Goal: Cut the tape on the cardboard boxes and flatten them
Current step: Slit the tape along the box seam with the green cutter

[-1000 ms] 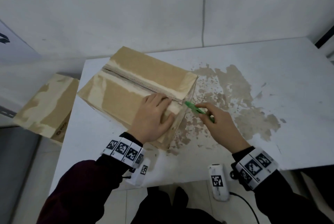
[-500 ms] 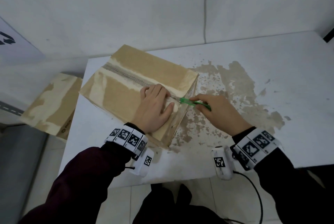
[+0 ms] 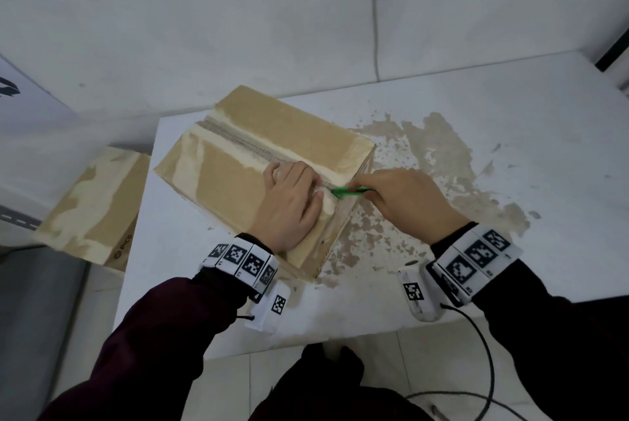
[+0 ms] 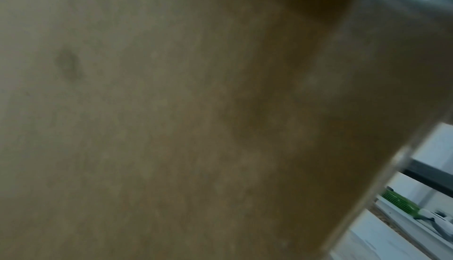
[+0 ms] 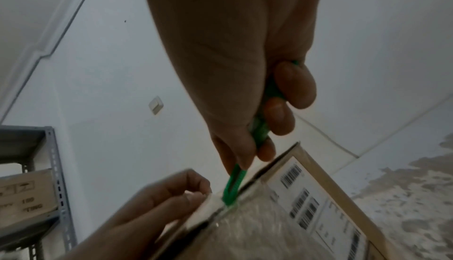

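Observation:
A taped cardboard box lies on the white table, its centre seam running from far left to near right. My left hand lies flat on the box top by the seam's near end, fingers straight. My right hand grips a green cutter whose tip meets the seam at the box's right edge. In the right wrist view the green cutter touches the taped edge beside my left hand; the box side carries a barcode label. The left wrist view is filled by blurred cardboard.
A second cardboard box stands off the table's left side, lower down. The tabletop has a large patch of peeled paint right of the box. A white wall runs behind. A metal shelf shows in the right wrist view. A cable hangs near my right wrist.
My right hand has brought the green cutter leftward onto the seam at the box's near right edge. My left hand has stayed pressed on the box top.

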Tool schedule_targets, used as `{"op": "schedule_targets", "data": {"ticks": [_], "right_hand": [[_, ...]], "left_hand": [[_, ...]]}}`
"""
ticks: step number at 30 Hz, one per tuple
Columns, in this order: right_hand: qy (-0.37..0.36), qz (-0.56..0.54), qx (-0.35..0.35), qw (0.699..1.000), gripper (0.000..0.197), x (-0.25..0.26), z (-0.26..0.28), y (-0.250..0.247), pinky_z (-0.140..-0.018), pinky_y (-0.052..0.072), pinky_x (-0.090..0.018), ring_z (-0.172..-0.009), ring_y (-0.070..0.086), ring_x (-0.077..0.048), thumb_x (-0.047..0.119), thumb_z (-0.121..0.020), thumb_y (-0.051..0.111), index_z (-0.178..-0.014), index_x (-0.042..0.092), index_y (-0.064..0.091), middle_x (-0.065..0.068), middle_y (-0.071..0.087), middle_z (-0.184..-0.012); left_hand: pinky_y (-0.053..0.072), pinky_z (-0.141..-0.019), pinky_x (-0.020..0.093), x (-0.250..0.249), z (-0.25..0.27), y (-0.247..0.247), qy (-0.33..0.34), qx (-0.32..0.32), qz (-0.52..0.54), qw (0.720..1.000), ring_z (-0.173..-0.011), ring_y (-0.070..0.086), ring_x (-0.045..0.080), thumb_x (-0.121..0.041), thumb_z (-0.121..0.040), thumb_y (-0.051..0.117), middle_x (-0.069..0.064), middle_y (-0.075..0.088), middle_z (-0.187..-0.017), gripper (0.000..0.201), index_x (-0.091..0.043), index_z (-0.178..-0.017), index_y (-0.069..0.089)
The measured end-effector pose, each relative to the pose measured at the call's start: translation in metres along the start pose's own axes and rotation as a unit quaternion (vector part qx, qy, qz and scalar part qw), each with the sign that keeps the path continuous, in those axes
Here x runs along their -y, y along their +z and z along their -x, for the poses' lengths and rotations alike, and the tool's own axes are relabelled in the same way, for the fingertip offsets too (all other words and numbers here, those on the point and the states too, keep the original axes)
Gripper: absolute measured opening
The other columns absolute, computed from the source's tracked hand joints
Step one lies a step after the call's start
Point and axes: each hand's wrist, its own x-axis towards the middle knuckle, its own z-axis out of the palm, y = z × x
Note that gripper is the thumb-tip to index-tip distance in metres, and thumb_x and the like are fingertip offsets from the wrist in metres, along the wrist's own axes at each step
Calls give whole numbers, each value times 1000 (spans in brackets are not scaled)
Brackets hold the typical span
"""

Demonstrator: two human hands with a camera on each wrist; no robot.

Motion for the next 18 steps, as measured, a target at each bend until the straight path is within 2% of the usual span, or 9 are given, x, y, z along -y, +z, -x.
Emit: {"op": "schedule_targets", "data": {"ticks": [2, 5, 7, 9, 12, 16, 18], "right_hand": [[14, -36, 1, 999, 24, 3, 0, 4, -61, 48, -33, -73, 59, -17, 22, -95, 49, -112, 34, 62, 2, 68, -90], [50, -103, 24, 993, 24, 2, 7, 8, -49, 35, -26, -54, 46, -11, 19, -96, 49, -113, 30, 63, -1, 64, -76], [64, -132, 29, 989, 23, 0, 11, 8, -47, 31, -24, -50, 42, -8, 19, -96, 49, -112, 26, 63, -1, 62, -73], [78, -143, 38, 986, 21, 1, 9, 9, -48, 30, -23, -49, 41, -7, 20, -96, 50, -111, 26, 63, 1, 61, -72], [82, -155, 40, 984, 21, 3, 4, 8, -50, 33, -26, -50, 43, -13, 20, -96, 50, -111, 27, 63, -4, 62, -72], [69, -187, 92, 976, 19, -6, 11, 2, -55, 36, -26, -60, 50, -18, 19, -96, 51, -110, 23, 63, -6, 62, -78], [65, -199, 98, 973, 20, -11, 12, 0, -54, 34, -23, -59, 47, -16, 20, -96, 51, -112, 22, 64, -7, 61, -77]], "left_hand": [[20, -101, 37, 1, -1, 1, -2, -4, 0, 1000, -94, 46, 19, -29, -93, 36, -2, 49, -93, 21, -15, -94, 51], [22, -101, 41, 0, -2, 2, -11, -8, -1, 1000, -93, 43, 17, -29, -93, 36, -3, 49, -92, 20, -16, -93, 51], [24, -101, 45, -1, -2, 3, -19, -9, 8, 1000, -93, 43, 16, -29, -93, 36, -3, 49, -92, 20, -16, -92, 51], [26, -101, 47, 0, -3, 1, -19, -17, 20, 999, -92, 43, 16, -28, -94, 35, -3, 49, -91, 20, -16, -91, 51], [26, -99, 44, 1, -4, 0, -9, -27, 25, 999, -92, 44, 15, -29, -95, 37, -3, 50, -90, 21, -16, -90, 52], [22, -101, 41, -3, -5, 1, -11, -34, 12, 999, -92, 43, 14, -30, -94, 38, -4, 50, -89, 21, -16, -90, 53], [22, -101, 40, -2, -3, 1, -9, -44, 17, 999, -90, 44, 14, -30, -95, 38, -4, 50, -88, 21, -15, -89, 53]]}}
